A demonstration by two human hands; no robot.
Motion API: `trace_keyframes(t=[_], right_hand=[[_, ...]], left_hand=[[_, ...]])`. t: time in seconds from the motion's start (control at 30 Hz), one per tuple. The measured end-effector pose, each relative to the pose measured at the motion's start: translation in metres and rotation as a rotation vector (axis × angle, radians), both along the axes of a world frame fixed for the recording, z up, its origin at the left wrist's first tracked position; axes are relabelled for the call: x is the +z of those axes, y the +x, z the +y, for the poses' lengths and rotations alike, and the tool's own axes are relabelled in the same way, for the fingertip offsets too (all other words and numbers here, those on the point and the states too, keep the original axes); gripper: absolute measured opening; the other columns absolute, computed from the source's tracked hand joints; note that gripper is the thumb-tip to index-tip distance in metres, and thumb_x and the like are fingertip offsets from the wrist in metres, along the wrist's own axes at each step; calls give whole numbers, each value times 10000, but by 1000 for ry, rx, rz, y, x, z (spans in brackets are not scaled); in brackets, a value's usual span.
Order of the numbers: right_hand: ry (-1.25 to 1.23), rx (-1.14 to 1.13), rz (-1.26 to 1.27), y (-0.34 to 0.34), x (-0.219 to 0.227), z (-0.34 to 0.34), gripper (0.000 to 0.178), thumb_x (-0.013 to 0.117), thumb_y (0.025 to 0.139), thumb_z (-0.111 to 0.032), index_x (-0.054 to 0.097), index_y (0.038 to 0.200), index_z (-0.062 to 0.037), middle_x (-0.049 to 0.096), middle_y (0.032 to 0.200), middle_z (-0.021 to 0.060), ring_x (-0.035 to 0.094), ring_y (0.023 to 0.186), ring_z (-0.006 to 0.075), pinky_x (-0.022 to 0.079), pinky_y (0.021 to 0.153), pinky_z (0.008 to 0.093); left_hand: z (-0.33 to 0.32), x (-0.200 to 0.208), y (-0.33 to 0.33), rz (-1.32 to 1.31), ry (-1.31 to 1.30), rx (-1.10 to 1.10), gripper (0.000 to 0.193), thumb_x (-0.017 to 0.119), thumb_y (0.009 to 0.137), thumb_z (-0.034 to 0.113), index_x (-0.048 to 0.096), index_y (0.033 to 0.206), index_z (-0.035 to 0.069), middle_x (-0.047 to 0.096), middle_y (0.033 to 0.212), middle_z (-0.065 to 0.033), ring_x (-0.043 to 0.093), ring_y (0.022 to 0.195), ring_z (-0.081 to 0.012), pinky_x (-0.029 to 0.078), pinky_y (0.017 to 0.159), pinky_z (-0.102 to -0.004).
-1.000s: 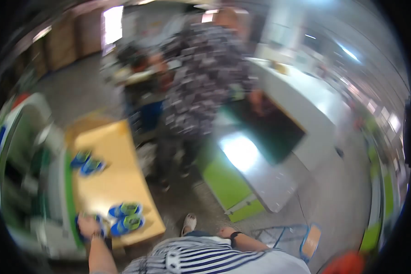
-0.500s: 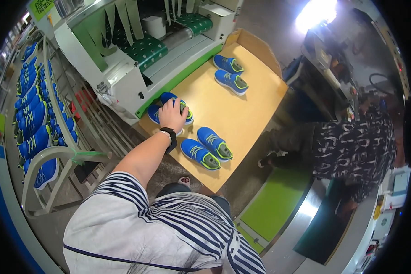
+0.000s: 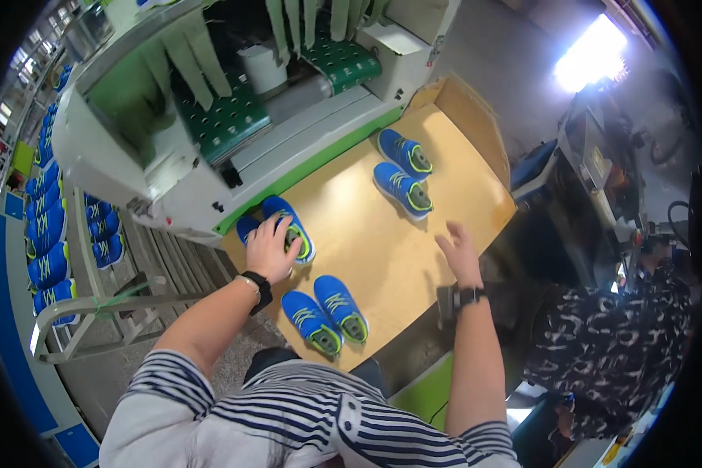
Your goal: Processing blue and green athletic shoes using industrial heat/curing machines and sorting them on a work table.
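My left hand [image 3: 269, 251] rests curled over the heel ends of a pair of blue sneakers [image 3: 285, 210] at the left side of a tan board [image 3: 351, 234]. It partly hides both shoes, which have lime collars and white soles. Over the board's right edge my right hand [image 3: 462, 253] is open, holding nothing, its fingers apart. Closest to me on the board is another pair of blue sneakers [image 3: 335, 308], toes pointing away. A third pair of sneakers [image 3: 402, 187] sits at the far right, below and left of which nothing touches my right hand.
Beyond the board stands a white and green machine [image 3: 312, 148] with hanging strips and a perforated green conveyor belt [image 3: 234, 121]. Several blue shoes [image 3: 47, 226] fill a metal rack [image 3: 78, 308] on the left. A person in a dark patterned shirt [image 3: 600, 343] is at the right.
My right hand and forearm have come into view over the board's right edge. The view has shifted, while my left hand stays on the same pair of sneakers.
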State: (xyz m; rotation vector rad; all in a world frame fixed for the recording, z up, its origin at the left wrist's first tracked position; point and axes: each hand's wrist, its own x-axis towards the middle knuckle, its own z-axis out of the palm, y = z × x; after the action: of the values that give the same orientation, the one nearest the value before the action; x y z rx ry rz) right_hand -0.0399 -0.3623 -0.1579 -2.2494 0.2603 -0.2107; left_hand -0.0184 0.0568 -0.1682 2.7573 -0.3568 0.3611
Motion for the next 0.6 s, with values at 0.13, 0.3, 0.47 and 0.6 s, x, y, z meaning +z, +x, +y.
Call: trace_keyframes(t=[0.13,0.3,0.47,0.6], right_hand=[[-5,152,58,102,-22,-7,641,832,760,-228,556,1301,-24,623,1267,200,582,1208,336,472,1005,387],[18,174,78,95,-21,25,641,816,728,-153,539,1283,6,608,1224,233,562,1143,406,456,996,446],[1,89,69,8,-20,16,693,807,738,-146,488,1334,10,578,1241,239,534,1154,421,446,1004,464],[423,-196,172,-49,-21,-3,771,800,782,-84,370,1416,-1,515,1315,198,520,1207,302,406,1054,398]], left_hand=[[-33,15,20,164,37,85,396,656,862,367,615,1150,99,572,1089,-114,532,1107,-327,323,1006,-535],[-134,85,120,156,-172,-290,355,693,857,286,632,1120,56,586,1076,-177,566,1049,-366,450,937,-437],[-271,30,226,429,-577,86,886,761,807,483,365,1468,44,378,1466,-263,377,1371,-396,327,1152,-423],[-344,-22,228,448,-596,429,983,831,701,385,294,1493,159,69,1607,-257,172,1465,-437,201,1195,-516]])
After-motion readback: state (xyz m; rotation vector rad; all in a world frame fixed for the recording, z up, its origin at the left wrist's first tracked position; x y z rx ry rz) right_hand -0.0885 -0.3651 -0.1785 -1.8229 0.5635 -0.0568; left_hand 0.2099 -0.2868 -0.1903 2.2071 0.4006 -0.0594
